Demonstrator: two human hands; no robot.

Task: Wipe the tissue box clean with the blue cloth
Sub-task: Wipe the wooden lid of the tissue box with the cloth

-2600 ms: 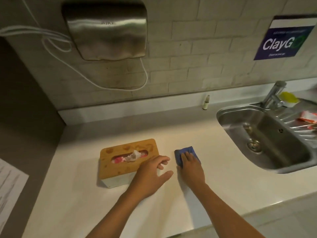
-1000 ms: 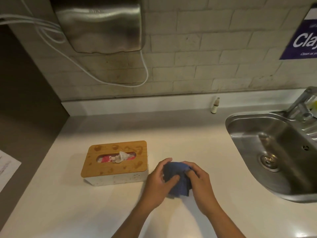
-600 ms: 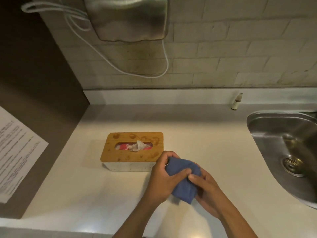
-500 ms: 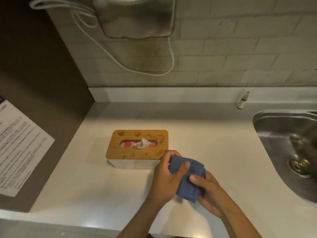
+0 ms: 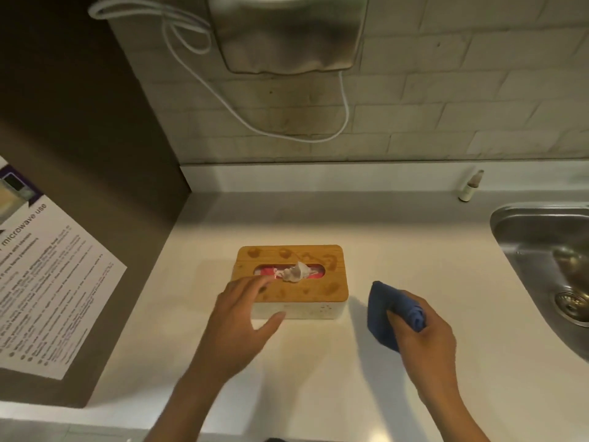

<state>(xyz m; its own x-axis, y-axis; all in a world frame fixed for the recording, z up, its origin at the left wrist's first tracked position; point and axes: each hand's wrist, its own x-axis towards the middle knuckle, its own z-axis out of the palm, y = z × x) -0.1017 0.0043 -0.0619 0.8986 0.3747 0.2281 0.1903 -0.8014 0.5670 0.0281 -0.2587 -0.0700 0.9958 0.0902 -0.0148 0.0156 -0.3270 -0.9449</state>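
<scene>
The tissue box [image 5: 314, 293], white with a wooden lid spotted with wet marks and a tissue poking from its slot, sits mid-counter. My left hand [image 5: 242, 320] reaches over its front left corner, fingers straight above the lid and thumb by the front wall; whether it touches is unclear. My right hand [image 5: 420, 338] grips the bunched blue cloth [image 5: 382, 311] just right of the box, apart from it.
A white counter [image 5: 318, 378] runs to a steel sink [image 5: 541, 269] at the right. A small bottle [image 5: 470, 188] stands by the back wall. A hand dryer [image 5: 287, 33] with a white cable hangs above. A dark panel with a printed notice [image 5: 41, 282] bounds the left.
Both hands held the cloth together before. Now my left hand has let go and moved left to the box, while my right hand keeps the cloth to the right.
</scene>
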